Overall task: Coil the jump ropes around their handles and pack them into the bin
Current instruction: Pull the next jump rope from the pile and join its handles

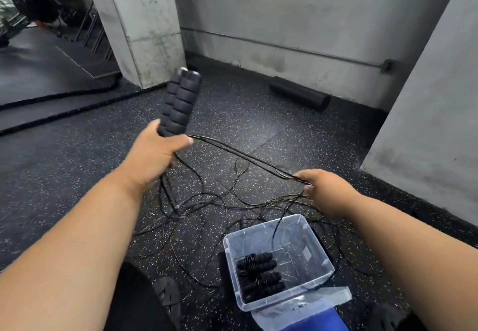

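My left hand (155,157) grips two black ribbed foam handles (179,103) side by side, pointing up and away. Their thin black cord (238,153) runs taut from that hand to my right hand (326,191), which pinches it between the fingers. More loose cords (207,209) lie tangled on the floor below both hands. A clear plastic bin (320,253) stands on the floor in front of me at lower right. Inside it lie two coiled jump ropes (258,275) with black handles. Another black handle (244,220) lies just behind the bin.
Speckled black rubber floor (77,165). A black foam roller (300,94) lies against the grey wall. A concrete pillar (144,25) stands at left, a wall (434,103) at right. The bin's clear lid (305,307) with a blue part lies beside it. My shoe (165,294) is near the bin.
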{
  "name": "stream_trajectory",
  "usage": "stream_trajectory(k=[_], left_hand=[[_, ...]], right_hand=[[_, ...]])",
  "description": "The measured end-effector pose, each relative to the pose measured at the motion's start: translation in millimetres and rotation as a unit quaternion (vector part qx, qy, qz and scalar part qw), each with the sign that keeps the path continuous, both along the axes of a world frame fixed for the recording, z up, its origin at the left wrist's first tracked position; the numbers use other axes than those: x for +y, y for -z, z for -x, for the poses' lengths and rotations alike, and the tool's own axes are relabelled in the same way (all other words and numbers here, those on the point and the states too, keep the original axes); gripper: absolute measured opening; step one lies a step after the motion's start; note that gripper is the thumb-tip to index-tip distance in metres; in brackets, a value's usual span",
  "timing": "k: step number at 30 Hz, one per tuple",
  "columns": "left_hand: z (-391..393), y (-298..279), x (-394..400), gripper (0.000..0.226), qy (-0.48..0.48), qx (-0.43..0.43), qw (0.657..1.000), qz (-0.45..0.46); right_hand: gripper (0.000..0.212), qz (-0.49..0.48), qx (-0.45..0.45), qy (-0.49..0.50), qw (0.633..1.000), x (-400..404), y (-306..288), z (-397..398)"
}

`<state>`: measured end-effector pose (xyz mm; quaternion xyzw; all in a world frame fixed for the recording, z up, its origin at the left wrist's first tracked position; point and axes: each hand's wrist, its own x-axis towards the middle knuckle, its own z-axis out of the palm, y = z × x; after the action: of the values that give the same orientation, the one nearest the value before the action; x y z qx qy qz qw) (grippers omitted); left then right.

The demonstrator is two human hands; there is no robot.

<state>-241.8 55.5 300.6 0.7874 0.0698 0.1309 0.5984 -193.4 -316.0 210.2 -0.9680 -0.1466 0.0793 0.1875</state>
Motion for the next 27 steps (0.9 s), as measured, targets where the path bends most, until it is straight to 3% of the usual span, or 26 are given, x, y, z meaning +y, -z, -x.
stream_trajectory(k=[5, 9, 13, 17, 19, 21, 23, 27], left_hand=[[1, -12, 50, 0.023, -0.159, -0.066, 0.985, -0.028], [5, -11, 62, 0.022, -0.164, -0.065, 0.984, -0.024], [5, -5, 54, 0.024, -0.129, -0.053, 0.989, -0.038], [7, -3, 36, 0.028, -0.060, -0.048, 0.997, -0.019], [11, -4, 22, 0.032, -0.016, -0.041, 0.999, 0.012], [16, -7, 4, 0.036, 0.043, -0.024, 0.997, 0.054], [22, -7, -15, 0.043, 0.118, 0.012, 0.990, 0.076], [36, 0, -59, 0.043, 0.249, 0.069, 0.964, 0.057]], right_hand=[[0.033, 0.102, 0.036, 0.085, 0.990, -53, 14, -24], [0.023, 0.266, 0.062, 0.115, 0.955, -82, 37, -26], [0.034, 0.309, 0.119, 0.081, 0.940, -67, 62, -21], [0.043, 0.247, 0.103, 0.102, 0.958, -30, 56, -11], [0.068, 0.215, 0.098, 0.088, 0.968, -9, 44, 1], [0.095, 0.089, 0.097, 0.060, 0.989, 16, 23, 17], [0.107, -0.085, 0.080, 0.008, 0.993, 42, -3, 37], [0.108, -0.326, 0.120, -0.074, 0.935, 91, -40, 64]])
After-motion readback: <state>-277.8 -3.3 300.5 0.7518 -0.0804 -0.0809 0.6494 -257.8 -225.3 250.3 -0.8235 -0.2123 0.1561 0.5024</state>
